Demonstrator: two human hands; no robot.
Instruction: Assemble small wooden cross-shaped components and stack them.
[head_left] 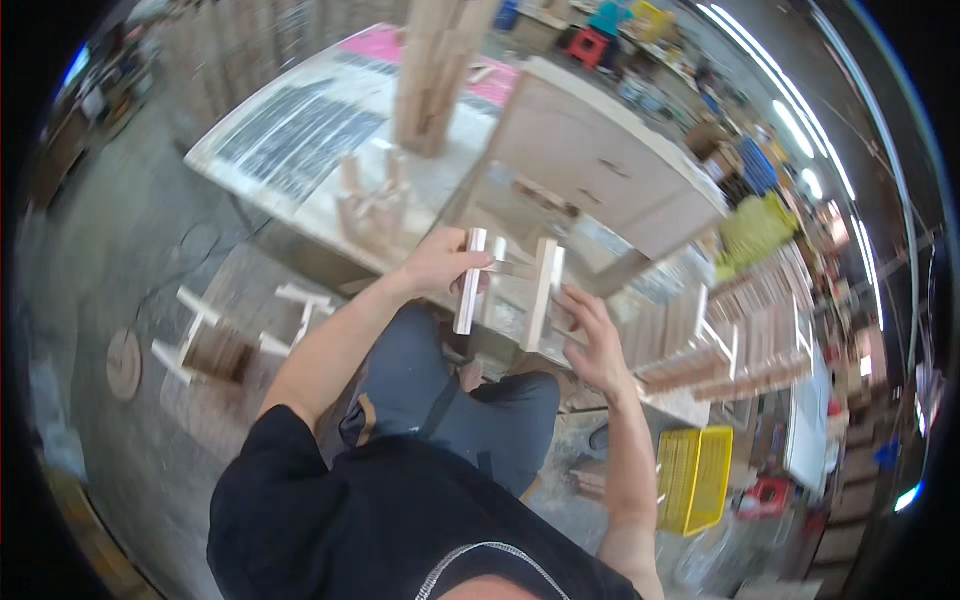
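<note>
A small wooden frame, two pale bars joined by short crosspieces, is held up above my lap. My left hand is closed on its left bar, with the thumb across the top. Beside the right bar, my right hand has its fingers curved and spread; the fingertips are at the bar's outer side, and contact is hard to make out. Behind the frame stands a wooden box-like bench with an upright board. Beyond my left hand, a small pile of wooden pieces sits on the white table.
Tall wooden strips stand on the table. Stacked slatted wooden parts lie at the right, above a yellow plastic basket on the floor. At the left, more joined wooden frames rest on a low board. A green sack lies farther right.
</note>
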